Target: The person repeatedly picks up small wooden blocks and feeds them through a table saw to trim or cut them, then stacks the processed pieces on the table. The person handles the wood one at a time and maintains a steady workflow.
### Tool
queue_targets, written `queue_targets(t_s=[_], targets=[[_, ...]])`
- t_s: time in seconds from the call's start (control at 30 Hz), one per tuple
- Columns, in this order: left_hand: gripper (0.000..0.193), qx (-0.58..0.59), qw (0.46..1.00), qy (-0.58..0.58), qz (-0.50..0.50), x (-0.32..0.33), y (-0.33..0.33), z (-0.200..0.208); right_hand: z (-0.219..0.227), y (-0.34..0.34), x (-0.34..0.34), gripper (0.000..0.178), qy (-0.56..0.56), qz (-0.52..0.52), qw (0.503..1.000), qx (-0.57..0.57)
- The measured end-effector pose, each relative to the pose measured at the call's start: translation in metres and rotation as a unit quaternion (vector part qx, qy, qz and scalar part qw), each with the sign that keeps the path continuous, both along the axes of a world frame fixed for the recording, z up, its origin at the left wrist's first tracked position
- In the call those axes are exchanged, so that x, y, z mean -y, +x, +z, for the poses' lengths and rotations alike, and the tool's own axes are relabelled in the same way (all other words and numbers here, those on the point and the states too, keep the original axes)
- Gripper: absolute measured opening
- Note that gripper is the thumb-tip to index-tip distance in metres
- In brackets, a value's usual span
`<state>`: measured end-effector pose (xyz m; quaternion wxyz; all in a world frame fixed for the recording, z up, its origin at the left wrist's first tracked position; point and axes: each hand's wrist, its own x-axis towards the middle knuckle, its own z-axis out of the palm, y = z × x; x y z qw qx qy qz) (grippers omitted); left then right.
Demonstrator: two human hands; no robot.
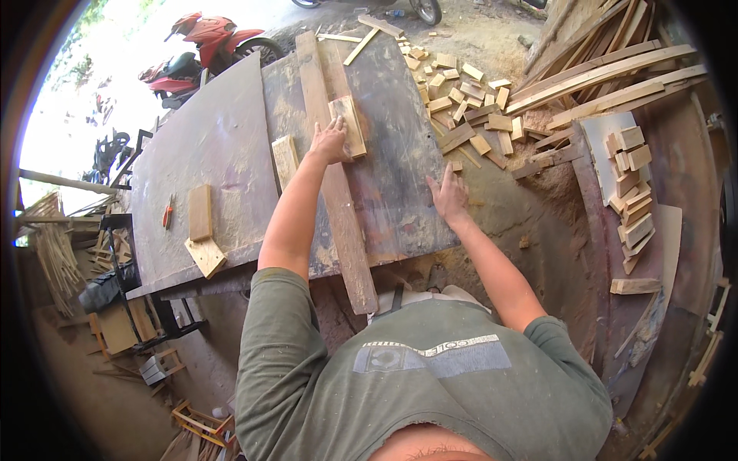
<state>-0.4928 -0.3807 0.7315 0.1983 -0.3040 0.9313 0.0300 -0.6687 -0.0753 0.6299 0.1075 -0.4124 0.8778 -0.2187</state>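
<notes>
My left hand (330, 141) rests on a short pale wood block (350, 124), its fingers stretched out over the block's left edge. Under the hand runs a long brown board (344, 223), which crosses the worktable (400, 169) and sticks out past its near edge. My right hand (450, 195) is at the table's right edge, fingers apart, with nothing seen in its grip. A small wood offcut (457, 166) shows just beyond its fingertips; whether they touch cannot be told. Left of the long board lies another pale block (285, 160), partly hidden by my left forearm.
On the table's left part lie a brown block (200, 212), a pale angled piece (204, 257) and orange-handled pliers (167, 213). Several offcuts (470, 96) are heaped on the ground beyond the right edge. Stacked blocks (634, 192) stand far right. A red motorcycle (211, 46) is parked behind.
</notes>
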Motion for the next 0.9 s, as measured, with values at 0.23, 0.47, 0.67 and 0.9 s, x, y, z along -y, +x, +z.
queue_targets(t_s=[0.23,0.47,0.67,0.9], targets=[[0.115,-0.021,1.000,-0.006,-0.014,0.023,0.000,-0.012,0.007,0.002,0.000,0.086,0.023,0.001,1.000,0.006],[0.111,-0.041,0.999,0.001,-0.008,0.059,-0.009,-0.015,0.002,0.000,0.003,0.086,0.028,0.001,1.000,0.012],[0.101,-0.067,0.998,-0.004,-0.020,0.133,-0.039,-0.019,0.010,0.002,0.005,0.084,0.024,-0.013,0.999,0.033],[0.089,-0.044,0.993,0.089,-0.059,0.259,-0.105,-0.005,0.017,0.002,0.009,0.082,0.019,-0.014,1.000,0.019]])
